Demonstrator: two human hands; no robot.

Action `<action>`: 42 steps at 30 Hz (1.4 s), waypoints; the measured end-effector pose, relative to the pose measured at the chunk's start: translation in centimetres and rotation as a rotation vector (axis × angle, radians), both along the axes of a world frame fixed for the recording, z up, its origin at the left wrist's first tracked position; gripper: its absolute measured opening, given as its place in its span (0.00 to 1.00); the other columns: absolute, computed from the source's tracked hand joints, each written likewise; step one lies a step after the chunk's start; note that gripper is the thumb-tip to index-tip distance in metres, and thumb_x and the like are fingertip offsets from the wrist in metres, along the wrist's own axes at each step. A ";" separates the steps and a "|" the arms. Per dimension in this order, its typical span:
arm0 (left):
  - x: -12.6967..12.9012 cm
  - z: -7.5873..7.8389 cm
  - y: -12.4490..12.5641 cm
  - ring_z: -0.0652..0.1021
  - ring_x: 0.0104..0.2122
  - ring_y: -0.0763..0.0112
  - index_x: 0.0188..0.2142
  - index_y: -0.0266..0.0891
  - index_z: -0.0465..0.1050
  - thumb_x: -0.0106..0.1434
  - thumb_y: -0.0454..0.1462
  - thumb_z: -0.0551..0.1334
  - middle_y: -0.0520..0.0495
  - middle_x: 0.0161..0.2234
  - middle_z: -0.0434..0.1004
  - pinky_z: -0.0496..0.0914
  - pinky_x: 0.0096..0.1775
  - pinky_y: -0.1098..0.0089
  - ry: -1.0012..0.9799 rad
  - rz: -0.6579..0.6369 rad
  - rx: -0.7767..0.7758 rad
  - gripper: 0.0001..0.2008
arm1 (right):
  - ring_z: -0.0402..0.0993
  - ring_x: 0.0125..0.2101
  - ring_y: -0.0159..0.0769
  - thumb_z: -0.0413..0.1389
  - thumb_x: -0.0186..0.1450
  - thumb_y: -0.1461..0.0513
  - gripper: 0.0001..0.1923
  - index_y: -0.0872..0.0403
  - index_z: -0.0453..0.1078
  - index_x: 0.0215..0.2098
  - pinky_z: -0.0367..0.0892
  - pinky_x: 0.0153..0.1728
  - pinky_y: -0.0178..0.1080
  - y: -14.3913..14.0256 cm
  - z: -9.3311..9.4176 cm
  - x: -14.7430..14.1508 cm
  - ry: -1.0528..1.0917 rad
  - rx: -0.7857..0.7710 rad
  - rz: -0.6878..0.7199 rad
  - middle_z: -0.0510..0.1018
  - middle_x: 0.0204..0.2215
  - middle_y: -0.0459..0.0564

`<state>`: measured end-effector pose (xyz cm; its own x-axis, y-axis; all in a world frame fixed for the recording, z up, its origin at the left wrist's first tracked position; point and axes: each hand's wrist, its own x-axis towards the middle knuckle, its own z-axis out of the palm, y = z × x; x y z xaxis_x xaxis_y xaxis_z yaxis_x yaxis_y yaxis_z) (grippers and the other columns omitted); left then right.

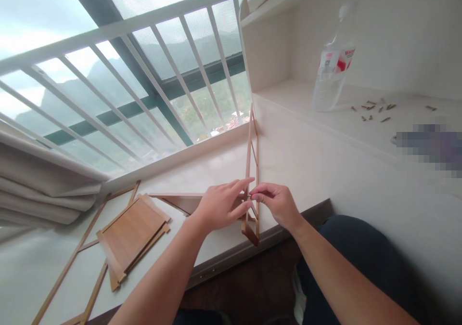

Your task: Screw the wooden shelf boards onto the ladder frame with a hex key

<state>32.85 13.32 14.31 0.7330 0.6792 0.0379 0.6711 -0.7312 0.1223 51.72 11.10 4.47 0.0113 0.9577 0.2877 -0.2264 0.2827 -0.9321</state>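
My left hand [224,203] lies against a narrow wooden frame [249,147] that stands on edge, its thumb and index finger around the near bar. Behind that hand, a wooden board [180,201] meets the frame and runs off to the left. From the right side, my right hand [275,201] pinches thumb and fingertips together at the same bar. What sits in the pinch is too small to make out. The two hands' fingertips nearly touch.
Stacked wooden panels [133,236] lie at left on another wooden frame [65,279]. On the right-hand shelf stand a plastic bottle [332,74] and several scattered screws [380,108], beside a blurred-out object [433,144]. A white railing [144,98] and a curtain [43,180] border the ledge.
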 end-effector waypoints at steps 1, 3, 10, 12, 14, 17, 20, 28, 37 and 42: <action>-0.1 -0.1 0.0 0.80 0.47 0.58 0.67 0.51 0.55 0.72 0.50 0.51 0.47 0.50 0.79 0.71 0.44 0.63 -0.025 -0.011 0.006 0.27 | 0.80 0.35 0.38 0.67 0.60 0.58 0.06 0.51 0.81 0.34 0.74 0.40 0.38 0.0 0.0 0.0 0.003 0.002 0.002 0.84 0.32 0.48; -0.2 -0.4 0.1 0.80 0.45 0.60 0.66 0.48 0.56 0.71 0.49 0.53 0.46 0.47 0.79 0.71 0.44 0.63 -0.079 -0.041 0.015 0.27 | 0.80 0.35 0.38 0.68 0.60 0.57 0.07 0.51 0.81 0.34 0.74 0.41 0.39 0.0 0.1 0.0 0.005 0.006 -0.001 0.84 0.33 0.48; -0.8 -0.8 -0.1 0.78 0.39 0.62 0.57 0.41 0.65 0.64 0.33 0.54 0.46 0.38 0.78 0.70 0.44 0.62 -0.241 -0.114 0.085 0.21 | 0.79 0.36 0.37 0.67 0.61 0.59 0.04 0.50 0.81 0.35 0.73 0.41 0.38 -0.5 -0.4 -0.1 -0.030 0.092 -0.026 0.83 0.33 0.47; -1.0 -0.9 0.0 0.77 0.39 0.64 0.57 0.42 0.66 0.61 0.30 0.55 0.47 0.38 0.78 0.70 0.45 0.63 -0.241 -0.119 0.084 0.23 | 0.79 0.37 0.38 0.67 0.62 0.60 0.03 0.49 0.81 0.35 0.72 0.42 0.38 -0.6 -0.7 -0.1 -0.046 0.114 -0.038 0.83 0.33 0.47; -1.1 -1.0 0.0 0.77 0.40 0.65 0.57 0.43 0.67 0.62 0.29 0.55 0.47 0.40 0.79 0.70 0.46 0.65 -0.230 -0.120 0.069 0.23 | 0.79 0.37 0.38 0.66 0.62 0.60 0.03 0.50 0.81 0.35 0.73 0.42 0.38 -0.6 -0.8 -0.3 -0.049 0.111 -0.053 0.83 0.33 0.47; -1.3 -1.1 0.1 0.77 0.41 0.67 0.57 0.43 0.67 0.66 0.30 0.54 0.46 0.43 0.79 0.71 0.46 0.67 -0.238 -0.124 0.039 0.21 | 0.79 0.37 0.39 0.65 0.62 0.59 0.03 0.50 0.81 0.35 0.73 0.42 0.39 -0.4 -0.8 -0.5 -0.044 0.081 -0.070 0.84 0.33 0.47; -1.3 -1.1 0.0 0.77 0.42 0.67 0.57 0.43 0.68 0.69 0.31 0.52 0.45 0.44 0.79 0.71 0.46 0.67 -0.252 -0.115 0.021 0.19 | 0.79 0.37 0.40 0.64 0.64 0.59 0.04 0.50 0.81 0.35 0.73 0.42 0.40 -0.5 -0.5 -0.5 -0.078 0.090 -0.097 0.84 0.34 0.47; -1.3 -1.1 -0.4 0.78 0.42 0.67 0.56 0.43 0.68 0.71 0.34 0.52 0.44 0.42 0.79 0.71 0.47 0.67 -0.281 -0.110 0.006 0.16 | 0.79 0.37 0.40 0.62 0.66 0.58 0.05 0.49 0.80 0.35 0.73 0.43 0.42 -1.3 0.4 -0.3 -0.202 0.195 -0.146 0.83 0.35 0.48; -0.8 -0.7 -0.2 0.77 0.42 0.67 0.56 0.43 0.68 0.70 0.32 0.52 0.46 0.43 0.79 0.70 0.48 0.67 -0.269 -0.094 -0.006 0.17 | 0.80 0.36 0.41 0.67 0.61 0.57 0.07 0.51 0.81 0.35 0.74 0.42 0.41 -0.5 -1.0 -0.7 -0.017 0.022 -0.095 0.84 0.34 0.49; 0.3 0.0 -0.6 0.78 0.45 0.64 0.56 0.41 0.70 0.72 0.37 0.51 0.44 0.45 0.80 0.70 0.50 0.64 -0.217 -0.048 -0.069 0.16 | 0.81 0.36 0.41 0.68 0.59 0.56 0.10 0.52 0.81 0.36 0.75 0.43 0.42 -0.3 -1.5 -1.1 0.037 -0.011 -0.110 0.85 0.34 0.50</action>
<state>33.11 12.77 14.35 0.7441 0.6504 0.1528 0.5884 -0.7463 0.3113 50.65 10.76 2.97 0.1268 0.9531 0.2746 -0.2291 0.2975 -0.9268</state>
